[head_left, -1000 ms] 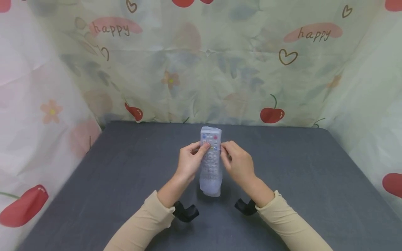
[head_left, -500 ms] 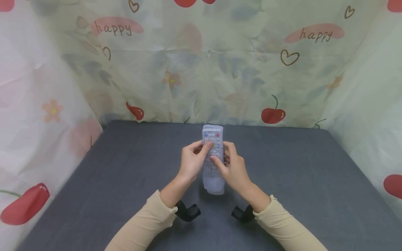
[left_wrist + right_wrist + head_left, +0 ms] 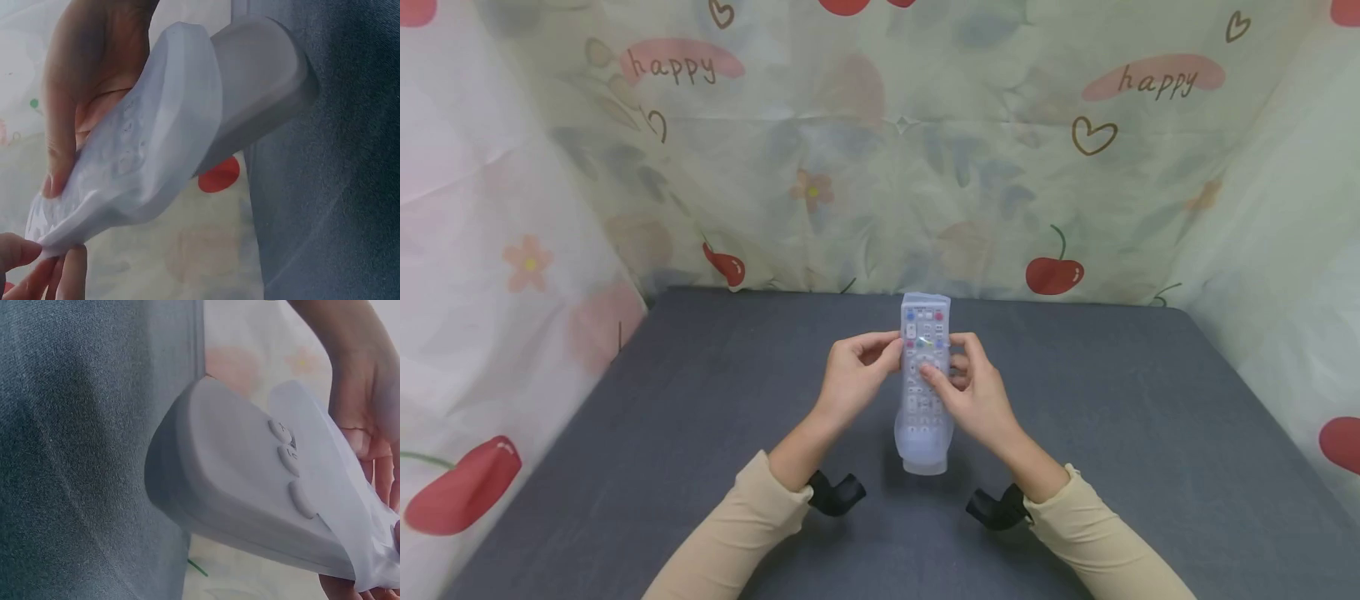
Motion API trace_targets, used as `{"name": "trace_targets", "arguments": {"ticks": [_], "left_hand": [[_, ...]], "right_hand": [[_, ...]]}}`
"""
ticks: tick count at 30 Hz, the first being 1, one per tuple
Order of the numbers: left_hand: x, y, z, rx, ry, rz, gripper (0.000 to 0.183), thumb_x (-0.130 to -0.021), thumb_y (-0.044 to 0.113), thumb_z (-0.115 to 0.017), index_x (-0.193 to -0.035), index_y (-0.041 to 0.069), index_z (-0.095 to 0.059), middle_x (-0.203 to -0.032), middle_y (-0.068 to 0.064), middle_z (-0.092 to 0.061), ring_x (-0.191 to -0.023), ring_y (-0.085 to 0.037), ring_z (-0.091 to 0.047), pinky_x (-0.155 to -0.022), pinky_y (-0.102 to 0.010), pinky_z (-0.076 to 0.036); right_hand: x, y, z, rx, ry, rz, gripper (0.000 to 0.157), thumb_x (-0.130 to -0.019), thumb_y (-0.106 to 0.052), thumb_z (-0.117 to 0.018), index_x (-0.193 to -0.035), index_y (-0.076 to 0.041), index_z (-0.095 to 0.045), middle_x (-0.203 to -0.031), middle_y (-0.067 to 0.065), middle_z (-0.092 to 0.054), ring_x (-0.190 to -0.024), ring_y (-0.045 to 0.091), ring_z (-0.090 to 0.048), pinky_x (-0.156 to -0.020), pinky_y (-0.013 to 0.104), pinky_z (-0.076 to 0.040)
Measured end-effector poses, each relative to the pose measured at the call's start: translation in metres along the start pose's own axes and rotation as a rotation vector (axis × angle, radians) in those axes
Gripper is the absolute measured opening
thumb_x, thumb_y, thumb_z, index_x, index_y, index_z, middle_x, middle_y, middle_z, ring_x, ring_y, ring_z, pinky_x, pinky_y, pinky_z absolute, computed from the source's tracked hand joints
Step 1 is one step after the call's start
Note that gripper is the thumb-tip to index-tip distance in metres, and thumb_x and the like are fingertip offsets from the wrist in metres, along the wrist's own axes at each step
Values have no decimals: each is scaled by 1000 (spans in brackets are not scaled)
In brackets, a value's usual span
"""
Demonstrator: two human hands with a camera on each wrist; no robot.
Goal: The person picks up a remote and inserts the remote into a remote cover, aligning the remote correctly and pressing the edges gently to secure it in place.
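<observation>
A light grey remote control (image 3: pixel 231 450) is held upright over the table in a translucent cover (image 3: pixel 925 437), its buttons facing the head camera. Its lower end juts out bare past the cover's loose, flared mouth, as the cover (image 3: pixel 181 94) in the left wrist view shows. At its left edge my left hand (image 3: pixel 853 371) pinches the cover between thumb and fingers. My right hand (image 3: pixel 981 392) grips the covered remote from the right, thumb across the buttons and fingers behind, partly hidden.
A dark grey table (image 3: pixel 737 400) lies beneath both hands. Printed curtains (image 3: pixel 895 208) stand behind and on both sides. Black curved straps or mounts (image 3: pixel 838 493) protrude from beneath the wrists, close to the tabletop.
My right thumb has come onto the buttons, and my left thumb has slid off them to the cover's left edge. The remote has moved slightly right and away.
</observation>
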State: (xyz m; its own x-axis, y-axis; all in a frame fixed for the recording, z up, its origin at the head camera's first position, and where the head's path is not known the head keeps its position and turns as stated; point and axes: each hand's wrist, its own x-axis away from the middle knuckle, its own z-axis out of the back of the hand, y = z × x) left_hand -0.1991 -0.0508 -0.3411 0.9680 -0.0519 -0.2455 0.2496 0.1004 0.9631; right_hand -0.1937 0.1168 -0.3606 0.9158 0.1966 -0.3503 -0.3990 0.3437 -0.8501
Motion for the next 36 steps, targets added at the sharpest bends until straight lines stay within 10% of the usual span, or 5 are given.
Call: {"name": "trace_targets", "arguments": {"ticks": [16,36], "left_hand": [[9,-4,-16,-294,204,-260,13,-85,7,-59,-86,-1,-70,-79,-13,-71,-67,-19,-68,-59,-23,-54],[12,-3,-7,-213,93,-112,16,-87,8,-57,-96,-1,-66,-84,-15,-68,-72,-19,-64,-64,-24,-53]], "right_hand": [[5,-7,-2,-115,-6,-101,44,-90,-8,-61,-126,-3,-35,-111,27,-63,-85,35,-70,-70,40,-57],[4,-10,-6,-199,-2,-175,44,-90,-7,-60,-127,-4,-35,-113,28,-62,-85,34,-69,-70,39,-57]]}}
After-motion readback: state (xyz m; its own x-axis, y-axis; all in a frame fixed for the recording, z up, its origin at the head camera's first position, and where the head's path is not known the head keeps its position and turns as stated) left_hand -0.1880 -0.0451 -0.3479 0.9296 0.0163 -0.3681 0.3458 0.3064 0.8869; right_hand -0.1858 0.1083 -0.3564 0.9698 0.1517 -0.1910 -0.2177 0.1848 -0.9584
